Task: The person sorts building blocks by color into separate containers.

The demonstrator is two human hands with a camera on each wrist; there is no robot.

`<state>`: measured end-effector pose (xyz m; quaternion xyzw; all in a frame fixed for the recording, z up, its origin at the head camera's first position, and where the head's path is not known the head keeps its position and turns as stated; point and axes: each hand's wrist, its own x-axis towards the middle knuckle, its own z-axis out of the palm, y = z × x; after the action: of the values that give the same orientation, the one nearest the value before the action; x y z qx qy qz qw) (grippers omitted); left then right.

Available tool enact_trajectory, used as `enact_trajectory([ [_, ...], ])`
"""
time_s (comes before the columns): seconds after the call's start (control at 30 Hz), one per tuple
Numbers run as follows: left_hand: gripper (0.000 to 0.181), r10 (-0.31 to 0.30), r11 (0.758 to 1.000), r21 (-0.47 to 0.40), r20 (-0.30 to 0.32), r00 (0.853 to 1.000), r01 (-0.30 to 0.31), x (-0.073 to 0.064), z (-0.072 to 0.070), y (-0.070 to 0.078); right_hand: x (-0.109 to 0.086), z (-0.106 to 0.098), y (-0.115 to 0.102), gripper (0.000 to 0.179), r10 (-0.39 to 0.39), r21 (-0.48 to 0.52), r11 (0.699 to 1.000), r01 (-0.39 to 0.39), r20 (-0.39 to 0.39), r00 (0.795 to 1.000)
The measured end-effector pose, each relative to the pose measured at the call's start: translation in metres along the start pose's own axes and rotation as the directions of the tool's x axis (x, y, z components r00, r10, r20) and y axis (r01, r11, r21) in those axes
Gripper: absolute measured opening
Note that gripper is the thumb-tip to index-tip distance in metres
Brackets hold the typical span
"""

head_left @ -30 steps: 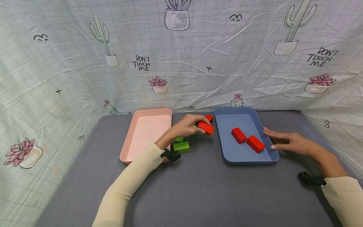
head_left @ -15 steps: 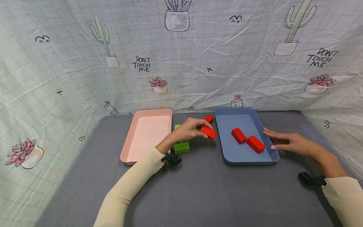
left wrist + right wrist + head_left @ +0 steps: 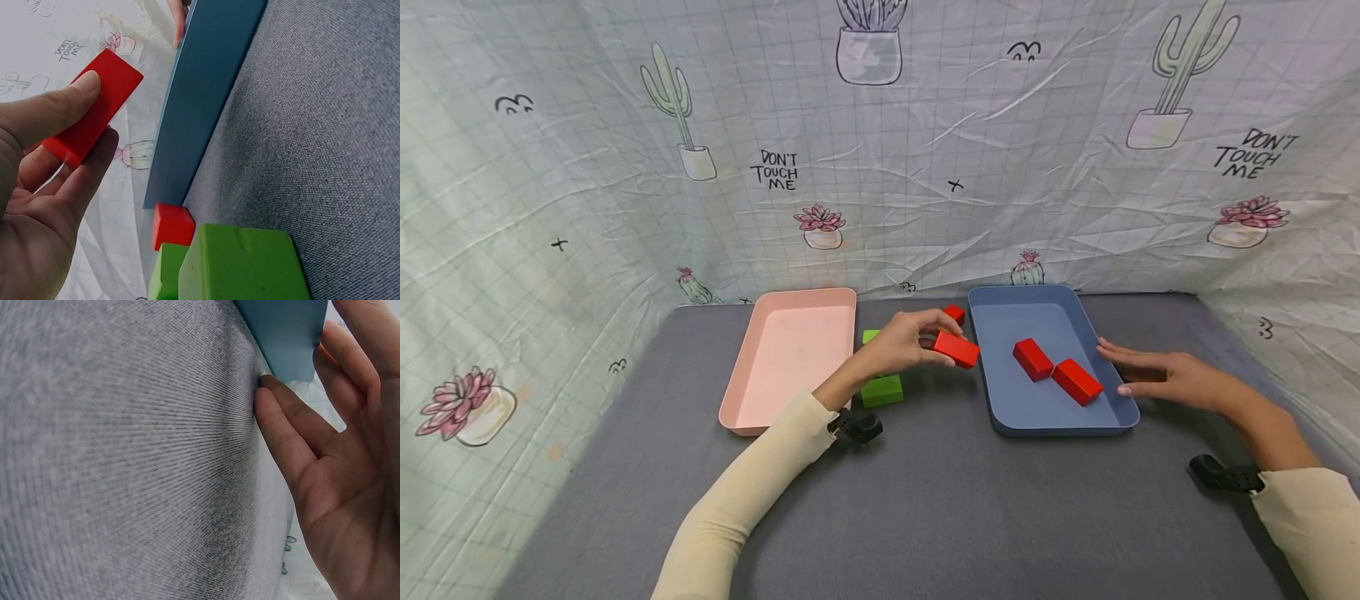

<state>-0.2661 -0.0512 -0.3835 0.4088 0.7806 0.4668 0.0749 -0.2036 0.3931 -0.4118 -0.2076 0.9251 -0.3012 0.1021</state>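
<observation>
Between thumb and fingers, my left hand (image 3: 901,343) pinches a red block (image 3: 957,349), held above the table just left of the blue tray (image 3: 1021,421). The left wrist view shows the thumb on one face of that red block (image 3: 100,106) and fingers beneath. Two more red blocks, one at the left (image 3: 1032,359) and one nearer the front (image 3: 1077,382), lie inside the blue tray. My right hand (image 3: 1176,377) rests at the tray's right side with relaxed fingers; in the right wrist view some fingertips touch the tray wall (image 3: 284,337) and others the table.
A pink tray (image 3: 790,350) stands to the left. Green blocks (image 3: 882,391) lie between the trays, partly hidden by my left hand. Another red block (image 3: 954,314) sits behind, near the blue tray's far left corner. A printed cloth (image 3: 895,167) hangs behind the table.
My left hand has carried the red block rightward and slightly nearer, up to the blue tray's left edge. The right hand has stayed where it was.
</observation>
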Motion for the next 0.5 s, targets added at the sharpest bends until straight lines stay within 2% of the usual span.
enact_trajectory([
  [0.1, 0.04, 0.0, 1.0, -0.02, -0.017, 1.0, 0.0, -0.0002, 0.0004, -0.0006, 0.0006, -0.0008, 0.0002, 0.068, -0.006, 0.003, 1.0, 0.006, 0.001, 1.0],
  [0.37, 0.038, 0.134, 0.99, 0.061, -0.05, 0.99, -0.13, -0.0017, 0.0008, -0.0028, 0.0021, -0.0025, 0.002, 0.068, -0.002, -0.001, 1.0, 0.002, 0.005, 1.0],
  [0.5, 0.039, 0.149, 0.985, 0.096, -0.061, 0.987, -0.143, -0.003, 0.0028, -0.0014, 0.004, -0.003, 0.0032, 0.068, 0.016, -0.011, 1.0, -0.016, 0.01, 1.0],
])
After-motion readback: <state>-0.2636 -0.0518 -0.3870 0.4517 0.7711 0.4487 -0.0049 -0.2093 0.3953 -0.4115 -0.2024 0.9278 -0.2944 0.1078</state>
